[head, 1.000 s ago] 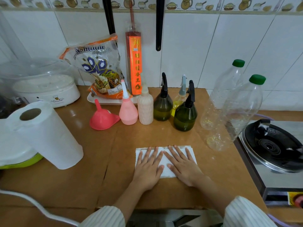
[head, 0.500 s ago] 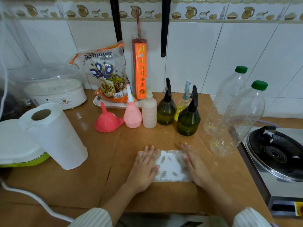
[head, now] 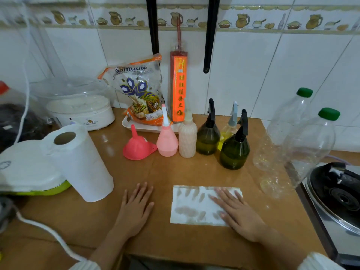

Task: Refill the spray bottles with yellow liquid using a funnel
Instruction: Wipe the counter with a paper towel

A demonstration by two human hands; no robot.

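while both hands lie flat and nothing is poured yet, the risks are mostly ahead; left hand (head: 134, 209) rests palm down on the bare surface (head: 194, 172), fingers straight, grip wide and holding nothing; right hand (head: 236, 213) presses flat on the paper towel (head: 194, 205), fingers spread, grip also wide, nothing held; towel shows damp finger-shaped marks, so the hands may be wet and a smooth bottle could slip when lifted; pink funnel (head: 138, 148) sits upside down, spout up, left of the bottle row and well apart from both hands; two dark green spray bottles (head: 234, 151) stand close together with a clear yellow-tinted spray bottle (head: 228, 129) tucked behind them, trigger heads on; reaching for the back one likely knocks a front one over; pink squeeze bottle (head: 167, 141) and a cream bottle (head: 187, 137) stand just beside the funnel, easy to bump on the grab; two big clear bottles (head: 309, 145) with green caps stand at the right near the stove (head: 339, 193), look nearly empty, light and top-heavy, so a sleeve could tip them toward the burner; cannot tell where the yellow liquid source is; funnel spout may wobble in a narrow neck and spill if the bottle is not steadied; paper towel roll (head: 79, 164) stands left, within reach for spills.
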